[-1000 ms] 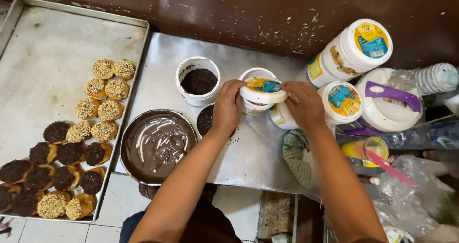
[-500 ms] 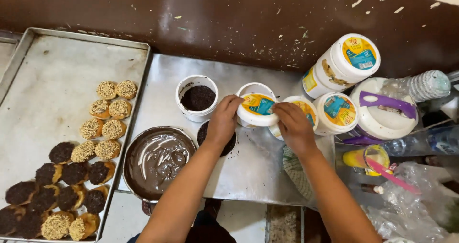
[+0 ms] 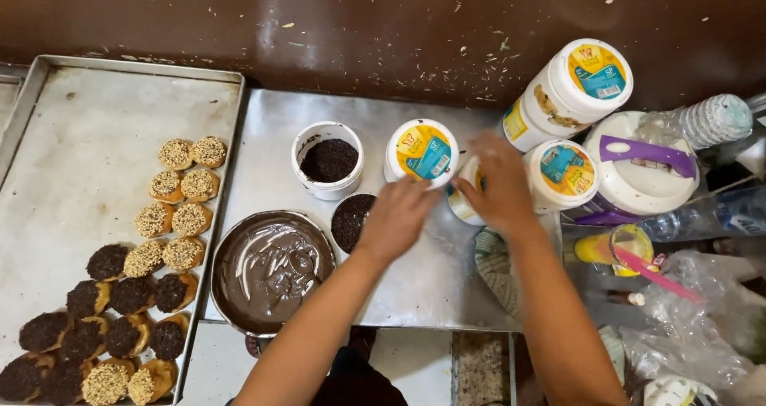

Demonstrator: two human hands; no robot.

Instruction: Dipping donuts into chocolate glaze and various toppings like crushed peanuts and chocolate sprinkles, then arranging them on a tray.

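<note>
Head view: I'm spreading my empty left hand (image 3: 396,214) beside the lidded tub (image 3: 421,152); my right hand (image 3: 499,184), blurred, is probably loosely cupping another tub (image 3: 464,190), so I'm going gently.

A steel-topped bench (image 3: 415,294) carries a large baking tray (image 3: 72,158) of topped pastries at its left end. Beside the tray sit a round pan of melted chocolate (image 3: 271,270), a white tub of dark sprinkles (image 3: 328,160), a smaller bowl of sprinkles (image 3: 349,218), and several lidded white tubs (image 3: 420,152).
</note>
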